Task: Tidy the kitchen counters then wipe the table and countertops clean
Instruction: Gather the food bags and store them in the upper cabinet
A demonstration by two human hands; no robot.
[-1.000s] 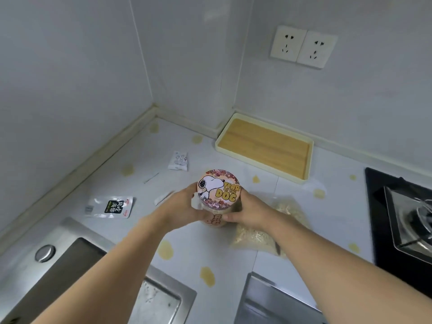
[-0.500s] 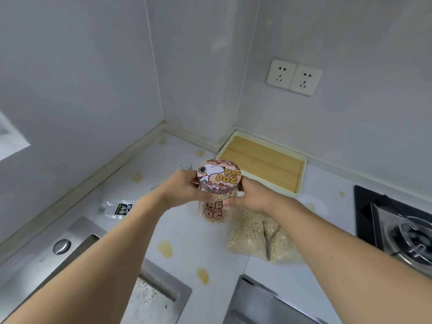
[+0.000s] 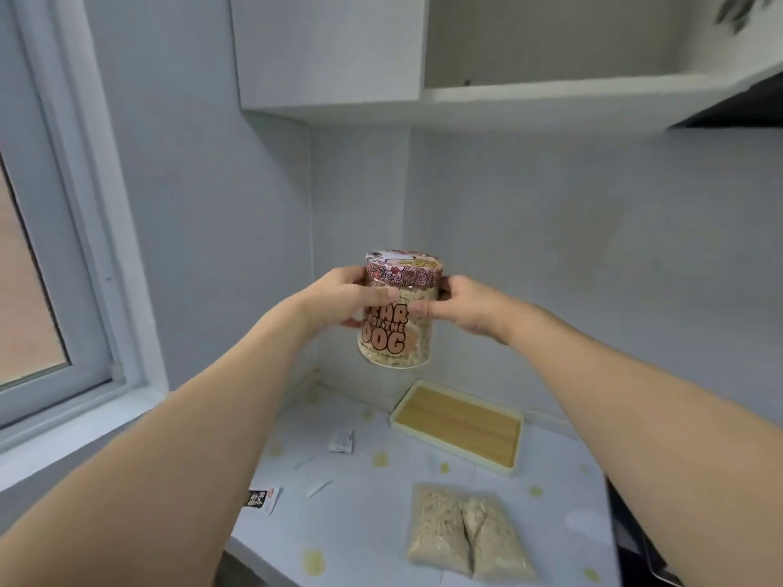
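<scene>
The jar [image 3: 397,309], a clear container of pale grain with a patterned lid and cartoon lettering, has risen from just above the counter [image 3: 373,519] a second ago to well above it, now held upright in mid-air in front of the wall corner, below the open wall shelf [image 3: 551,95]. The left hand [image 3: 345,296] grips its left side with fingers [image 3: 383,295] curled round the upper body just under the lid, and the right hand [image 3: 459,305] clamps the opposite side the same way. The view has tilted up with the lift, so the shelf has come into sight, which suggests the jar is being put away up there as part of tidying; wiping has not begun. Left on the counter are two bags of grain [image 3: 466,533], a wooden tray [image 3: 459,425], a small white sachet [image 3: 341,441], a dark-printed sachet [image 3: 262,498] and slips of paper [image 3: 318,488]. The forearms cover the counter's near edge and the sink area, the stove is cut off at the right border, the shelf's interior is blurred and only partly seen, and the hands hide part of the jar's lettering.
</scene>
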